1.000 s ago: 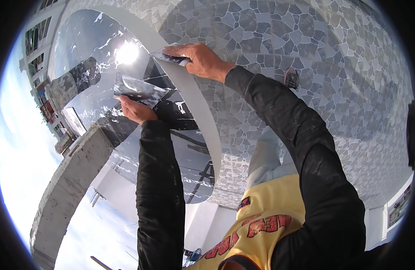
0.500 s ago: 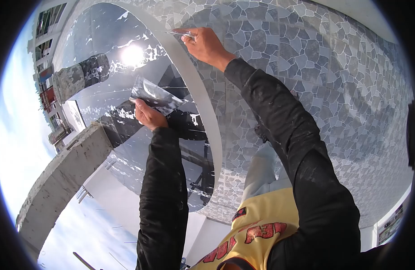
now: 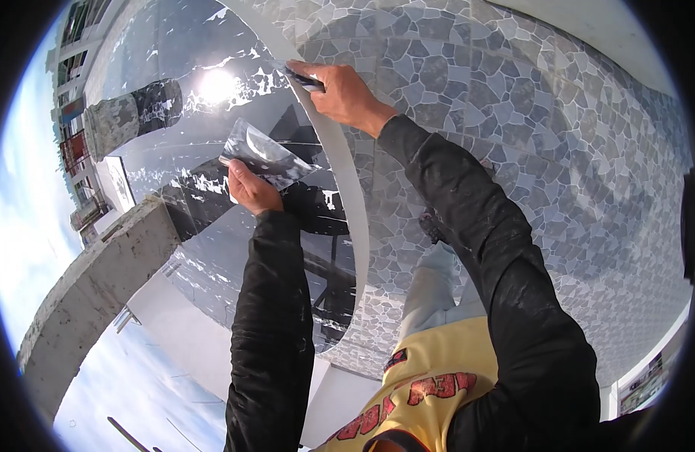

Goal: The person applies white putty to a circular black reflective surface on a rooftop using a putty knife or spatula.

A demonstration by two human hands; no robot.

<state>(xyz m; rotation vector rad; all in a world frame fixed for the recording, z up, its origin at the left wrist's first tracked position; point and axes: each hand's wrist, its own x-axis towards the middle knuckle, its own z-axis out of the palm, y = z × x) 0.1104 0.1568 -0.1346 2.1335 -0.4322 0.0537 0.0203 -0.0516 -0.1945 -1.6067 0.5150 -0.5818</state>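
you have your left hand clasped on a shiny, smeared plate, your right hand closed round a flat scraper at the glossy, white-flecked panel's curved rim, beside stone-patterned tiles; red letters cross your yellow shirt below both grips

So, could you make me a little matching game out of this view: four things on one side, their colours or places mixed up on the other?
Things:
1. Wide blade
2. Shirt
3. Dark tool
4. Floor

Colours or places:
A. Grey, patterned like irregular stones
B. In the right hand, by the glossy surface's pale rim
C. Yellow, with red lettering
D. In the left hand, over the glossy surface

Right pairs: 1-D, 2-C, 3-B, 4-A
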